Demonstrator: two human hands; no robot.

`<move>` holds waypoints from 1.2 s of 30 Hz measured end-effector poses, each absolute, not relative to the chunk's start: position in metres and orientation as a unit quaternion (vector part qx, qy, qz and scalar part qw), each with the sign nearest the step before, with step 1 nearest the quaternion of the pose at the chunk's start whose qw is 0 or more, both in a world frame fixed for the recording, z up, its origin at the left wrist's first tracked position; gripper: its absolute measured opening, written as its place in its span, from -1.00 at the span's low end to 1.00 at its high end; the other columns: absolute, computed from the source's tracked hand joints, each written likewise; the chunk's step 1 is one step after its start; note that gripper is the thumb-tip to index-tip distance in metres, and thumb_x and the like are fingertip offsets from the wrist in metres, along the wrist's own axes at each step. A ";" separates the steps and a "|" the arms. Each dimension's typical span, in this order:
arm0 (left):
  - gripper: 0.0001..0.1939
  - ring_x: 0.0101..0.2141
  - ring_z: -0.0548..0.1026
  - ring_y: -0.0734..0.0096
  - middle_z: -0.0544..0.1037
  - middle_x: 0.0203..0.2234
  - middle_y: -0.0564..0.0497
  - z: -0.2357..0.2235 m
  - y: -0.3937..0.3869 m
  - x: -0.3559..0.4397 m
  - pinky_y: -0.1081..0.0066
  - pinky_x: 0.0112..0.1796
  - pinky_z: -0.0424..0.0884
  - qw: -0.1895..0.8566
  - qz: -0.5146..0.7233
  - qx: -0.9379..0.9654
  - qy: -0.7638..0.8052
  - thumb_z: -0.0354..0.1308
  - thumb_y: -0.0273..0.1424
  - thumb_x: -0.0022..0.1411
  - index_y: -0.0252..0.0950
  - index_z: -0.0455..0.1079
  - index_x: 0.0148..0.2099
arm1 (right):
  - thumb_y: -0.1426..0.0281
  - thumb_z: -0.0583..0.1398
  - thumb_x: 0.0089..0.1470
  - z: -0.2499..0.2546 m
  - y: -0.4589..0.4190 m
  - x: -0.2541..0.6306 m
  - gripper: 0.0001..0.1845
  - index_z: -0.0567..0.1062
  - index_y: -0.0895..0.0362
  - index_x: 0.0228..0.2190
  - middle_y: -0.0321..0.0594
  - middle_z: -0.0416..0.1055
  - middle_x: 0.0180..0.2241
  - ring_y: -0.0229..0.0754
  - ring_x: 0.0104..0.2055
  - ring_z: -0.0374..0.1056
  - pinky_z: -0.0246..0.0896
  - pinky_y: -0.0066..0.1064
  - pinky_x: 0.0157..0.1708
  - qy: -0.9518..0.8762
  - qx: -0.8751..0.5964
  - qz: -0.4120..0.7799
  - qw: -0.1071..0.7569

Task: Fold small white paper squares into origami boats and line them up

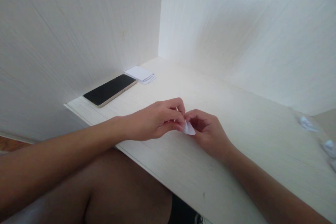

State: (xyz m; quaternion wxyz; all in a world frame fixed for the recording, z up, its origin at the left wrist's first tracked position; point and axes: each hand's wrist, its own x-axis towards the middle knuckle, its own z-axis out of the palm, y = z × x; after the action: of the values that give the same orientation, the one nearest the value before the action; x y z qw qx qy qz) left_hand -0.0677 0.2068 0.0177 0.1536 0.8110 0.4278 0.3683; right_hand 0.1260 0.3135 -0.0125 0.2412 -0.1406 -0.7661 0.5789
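Note:
A small folded piece of white paper is pinched between my two hands, above the white tabletop. My left hand has thumb and fingers closed on the paper's left side. From the right, my right hand grips it with thumb and forefinger, the hand low over the tabletop. One pointed flap of the paper sticks out below the fingertips; the rest is hidden by the fingers.
A phone with a dark screen lies at the left by the wall panel. Beside it is a small stack of white paper sheets. At the far right are folded white paper pieces, blurred. Walls enclose the back and left.

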 end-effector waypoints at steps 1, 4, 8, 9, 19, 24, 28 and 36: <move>-0.89 -0.27 0.45 0.46 0.44 -0.19 -0.05 0.019 0.206 -0.068 0.46 -0.23 0.41 0.162 0.353 0.814 0.433 0.18 -0.54 0.39 -0.33 0.54 -0.18 | 0.42 0.39 0.03 -0.012 0.313 0.126 -0.88 0.55 0.09 -0.37 -0.29 0.52 -0.41 -0.24 -0.40 0.38 0.26 -0.37 -0.37 -0.776 -0.144 0.569 0.231; -0.89 -0.27 0.43 0.46 0.41 -0.17 -0.05 0.022 0.204 -0.068 0.45 -0.23 0.38 0.168 0.316 0.822 0.443 0.19 -0.50 0.39 -0.32 0.56 -0.17 | 0.45 0.33 0.07 -0.011 0.312 0.127 -0.96 0.56 0.10 -0.38 -0.28 0.51 -0.43 -0.22 -0.40 0.38 0.29 -0.32 -0.33 -0.803 -0.143 0.541 0.205; -0.89 -0.27 0.42 0.46 0.38 -0.16 -0.03 0.023 0.201 -0.069 0.44 -0.22 0.36 0.184 0.292 0.818 0.459 0.20 -0.48 0.39 -0.30 0.57 -0.17 | 0.44 0.32 0.06 -0.011 0.311 0.127 -0.98 0.57 0.09 -0.38 -0.29 0.50 -0.46 -0.19 -0.38 0.40 0.34 -0.29 -0.30 -0.811 -0.139 0.534 0.193; -0.89 -0.28 0.42 0.47 0.38 -0.16 -0.02 0.023 0.201 -0.069 0.44 -0.22 0.35 0.190 0.288 0.817 0.463 0.20 -0.48 0.39 -0.30 0.57 -0.17 | 0.45 0.32 0.05 -0.012 0.311 0.127 -0.97 0.57 0.09 -0.39 -0.29 0.50 -0.46 -0.19 -0.39 0.41 0.34 -0.29 -0.30 -0.813 -0.142 0.532 0.191; -0.90 -0.26 0.40 0.43 0.34 -0.20 0.00 0.023 0.204 -0.069 0.39 -0.18 0.36 0.215 0.297 0.799 0.476 0.27 -0.44 0.34 -0.28 0.61 -0.25 | 0.49 0.27 0.04 -0.010 0.309 0.127 -0.91 0.61 0.11 -0.41 -0.28 0.52 -0.50 -0.20 -0.41 0.42 0.34 -0.33 -0.33 -0.838 -0.152 0.489 0.186; -0.89 -0.35 0.37 0.49 0.37 -0.25 0.03 0.021 0.205 -0.070 0.43 -0.29 0.33 0.218 0.318 0.773 0.504 0.36 -0.37 0.28 -0.27 0.62 -0.31 | 0.48 0.30 0.05 -0.013 0.309 0.127 -0.93 0.61 0.10 -0.38 -0.26 0.55 -0.46 -0.19 -0.39 0.44 0.34 -0.33 -0.34 -0.825 -0.150 0.507 0.199; -0.90 -0.37 0.41 0.51 0.42 -0.23 0.02 0.018 0.207 -0.072 0.43 -0.32 0.38 0.267 0.344 0.762 0.479 0.31 -0.38 0.32 -0.29 0.62 -0.23 | 0.45 0.33 0.02 -0.016 0.312 0.127 -0.96 0.61 0.10 -0.39 -0.25 0.57 -0.44 -0.18 -0.40 0.44 0.33 -0.32 -0.35 -0.805 -0.158 0.534 0.205; -0.82 -0.39 0.39 0.60 0.38 -0.03 -0.04 0.020 0.206 -0.070 0.44 -0.33 0.38 0.283 0.337 0.724 0.531 0.28 -0.33 0.33 -0.32 0.59 -0.29 | 0.52 0.35 -0.05 -0.014 0.310 0.127 -0.90 0.62 0.10 -0.41 -0.26 0.59 -0.43 -0.18 -0.38 0.45 0.30 -0.32 -0.34 -0.792 -0.164 0.543 0.226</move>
State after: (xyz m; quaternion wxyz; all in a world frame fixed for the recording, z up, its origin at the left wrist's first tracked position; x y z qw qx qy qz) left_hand -0.0699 0.2058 0.0202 0.2834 0.7242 0.5306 0.3371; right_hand 0.1269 0.3097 -0.0135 0.2260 -0.1635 -0.7918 0.5433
